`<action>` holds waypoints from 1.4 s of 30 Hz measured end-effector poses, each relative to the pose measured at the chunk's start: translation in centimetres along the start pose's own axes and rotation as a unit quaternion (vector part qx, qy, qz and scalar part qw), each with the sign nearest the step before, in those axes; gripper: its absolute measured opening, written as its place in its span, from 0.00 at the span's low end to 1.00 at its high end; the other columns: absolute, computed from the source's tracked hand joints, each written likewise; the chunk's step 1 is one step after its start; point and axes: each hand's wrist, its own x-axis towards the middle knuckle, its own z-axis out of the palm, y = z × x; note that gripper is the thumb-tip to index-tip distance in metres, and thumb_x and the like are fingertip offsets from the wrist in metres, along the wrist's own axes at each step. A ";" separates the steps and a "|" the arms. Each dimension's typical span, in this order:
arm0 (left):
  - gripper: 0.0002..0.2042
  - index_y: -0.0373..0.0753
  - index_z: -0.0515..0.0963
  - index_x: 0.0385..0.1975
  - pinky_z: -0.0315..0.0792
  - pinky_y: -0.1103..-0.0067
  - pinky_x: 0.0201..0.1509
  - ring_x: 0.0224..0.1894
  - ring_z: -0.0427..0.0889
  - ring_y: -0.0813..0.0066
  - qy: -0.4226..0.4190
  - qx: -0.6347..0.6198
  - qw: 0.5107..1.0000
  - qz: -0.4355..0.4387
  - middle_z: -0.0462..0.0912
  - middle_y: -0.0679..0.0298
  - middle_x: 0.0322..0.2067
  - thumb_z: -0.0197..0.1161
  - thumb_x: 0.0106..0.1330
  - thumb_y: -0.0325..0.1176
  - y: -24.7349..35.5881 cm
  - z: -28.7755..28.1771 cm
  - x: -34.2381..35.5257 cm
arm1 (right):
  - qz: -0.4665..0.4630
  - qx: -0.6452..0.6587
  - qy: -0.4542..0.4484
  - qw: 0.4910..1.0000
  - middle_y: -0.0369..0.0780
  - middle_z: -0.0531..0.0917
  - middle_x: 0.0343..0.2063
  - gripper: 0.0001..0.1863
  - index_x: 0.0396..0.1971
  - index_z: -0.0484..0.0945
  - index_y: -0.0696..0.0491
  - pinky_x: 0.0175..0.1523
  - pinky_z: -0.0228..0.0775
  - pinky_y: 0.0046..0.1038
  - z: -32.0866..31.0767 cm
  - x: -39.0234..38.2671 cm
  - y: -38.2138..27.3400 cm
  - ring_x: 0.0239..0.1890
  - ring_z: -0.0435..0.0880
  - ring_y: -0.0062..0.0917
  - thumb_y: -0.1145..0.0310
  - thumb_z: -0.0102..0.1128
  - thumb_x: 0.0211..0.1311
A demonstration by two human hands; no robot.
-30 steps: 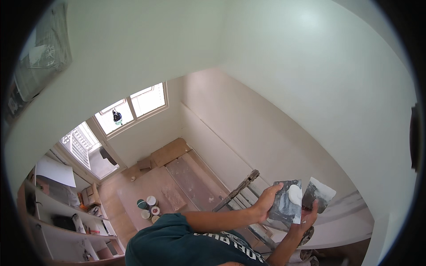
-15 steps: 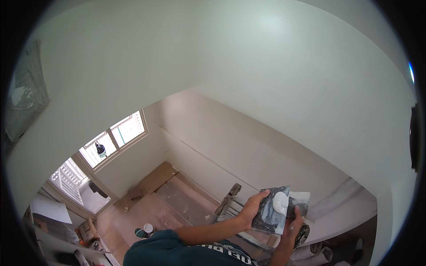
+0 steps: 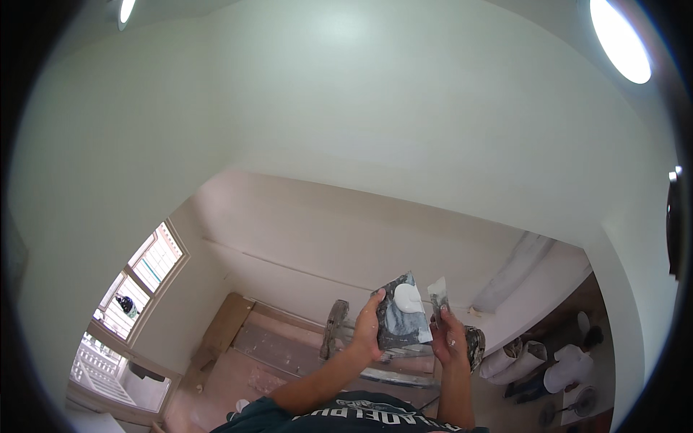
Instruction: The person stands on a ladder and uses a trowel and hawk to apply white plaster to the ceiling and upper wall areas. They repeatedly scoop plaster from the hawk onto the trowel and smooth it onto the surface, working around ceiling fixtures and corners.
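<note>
My left hand [image 3: 368, 328] is closed on the edge of a dark, putty-smeared flat plate [image 3: 401, 330], held tilted in front of me. A smooth white lump of putty [image 3: 408, 298] sits on its upper part. Just right of the plate, my right hand [image 3: 452, 339] grips a putty knife [image 3: 438, 292], its blade pointing up and turned nearly edge-on. White residue shows at the blade's tip. A narrow gap separates the knife from the plate. My fingers partly hide the knife's handle.
Below my hands is a worn, paint-stained metal frame [image 3: 334, 328], like a ladder or scaffold. Pale walls and ceiling surround me. A window [image 3: 144, 278] is at left, cardboard [image 3: 229, 325] on the floor. At lower right are white sacks [image 3: 530, 357], a person [image 3: 568, 369] and a fan [image 3: 585, 399].
The putty knife has come away from behind the plate's right edge and turned more edge-on. My view has shifted, bringing a ceiling lamp and the person at lower right into sight.
</note>
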 end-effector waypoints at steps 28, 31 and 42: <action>0.23 0.37 0.63 0.63 0.66 0.64 0.68 0.62 0.72 0.63 -0.010 -0.044 0.971 0.236 0.71 0.58 0.59 0.45 0.78 0.48 1.9 1.4 -1.0 | -0.038 0.005 0.010 0.999 0.32 0.81 0.38 0.17 0.56 0.72 0.51 0.34 0.77 0.18 1.8 -3.8 -3.8 0.37 0.82 0.17 0.70 0.59 0.69; 0.22 0.37 0.63 0.63 0.66 0.64 0.68 0.62 0.71 0.63 -0.013 -0.052 0.970 0.235 0.71 0.57 0.60 0.45 0.78 0.45 1.4 0.1 0.3 | -0.061 -0.048 0.036 0.996 0.30 0.81 0.39 0.23 0.61 0.67 0.50 0.36 0.74 0.22 1.8 -3.7 -4.0 0.39 0.82 0.17 0.71 0.60 0.68; 0.20 0.37 0.66 0.60 0.73 0.66 0.61 0.57 0.77 0.65 -0.003 -0.042 0.958 0.284 0.76 0.59 0.55 0.49 0.78 0.45 0.3 -0.4 1.1 | -0.102 -0.088 0.041 0.990 0.36 0.81 0.45 0.32 0.65 0.60 0.50 0.43 0.73 0.31 2.3 -5.2 -5.3 0.41 0.83 0.24 0.75 0.63 0.64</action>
